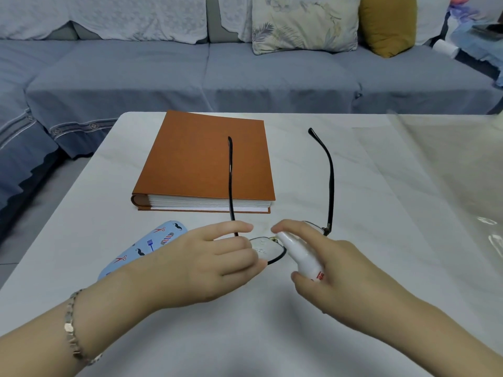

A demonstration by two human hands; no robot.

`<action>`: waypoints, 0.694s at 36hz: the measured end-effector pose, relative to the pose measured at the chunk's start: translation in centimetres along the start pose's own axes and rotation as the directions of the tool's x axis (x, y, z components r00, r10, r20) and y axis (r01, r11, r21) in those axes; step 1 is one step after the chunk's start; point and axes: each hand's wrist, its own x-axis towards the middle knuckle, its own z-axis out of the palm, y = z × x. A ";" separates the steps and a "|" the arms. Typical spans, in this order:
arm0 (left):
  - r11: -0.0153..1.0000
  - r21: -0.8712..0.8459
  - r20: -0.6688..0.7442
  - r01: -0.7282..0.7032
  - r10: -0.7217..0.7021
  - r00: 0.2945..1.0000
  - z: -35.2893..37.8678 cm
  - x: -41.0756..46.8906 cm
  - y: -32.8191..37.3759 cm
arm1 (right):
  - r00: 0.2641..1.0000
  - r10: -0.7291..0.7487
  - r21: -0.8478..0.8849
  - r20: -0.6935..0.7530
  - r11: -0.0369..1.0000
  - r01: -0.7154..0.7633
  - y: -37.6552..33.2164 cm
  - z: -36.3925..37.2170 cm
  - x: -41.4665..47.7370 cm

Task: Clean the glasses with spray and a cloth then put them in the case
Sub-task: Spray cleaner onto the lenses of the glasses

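Black-framed glasses [268, 250] are held above the table with both temples unfolded and pointing away from me. My left hand [209, 259] grips the frame at its left lens, where droplets show on the glass. My right hand [334, 270] is closed around a small white spray bottle [302, 257], index finger on its top, nozzle right at the lens. A light blue glasses case [144, 247] with a barber print lies closed on the table, partly hidden behind my left wrist. No cloth is visible.
An orange hardcover book [206, 159] lies flat beyond the hands, under the left temple. The white marble table [381, 191] has a clear plastic sheet [457, 170] on its right part. A grey-blue sofa [190, 69] with cushions runs along the far side.
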 end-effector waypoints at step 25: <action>-0.160 -0.826 0.354 0.541 -0.893 0.277 -0.3 1.8 1.7 | 0.804 0.380 0.531 -0.458 0.842 -0.095 12.9 2.7 4.1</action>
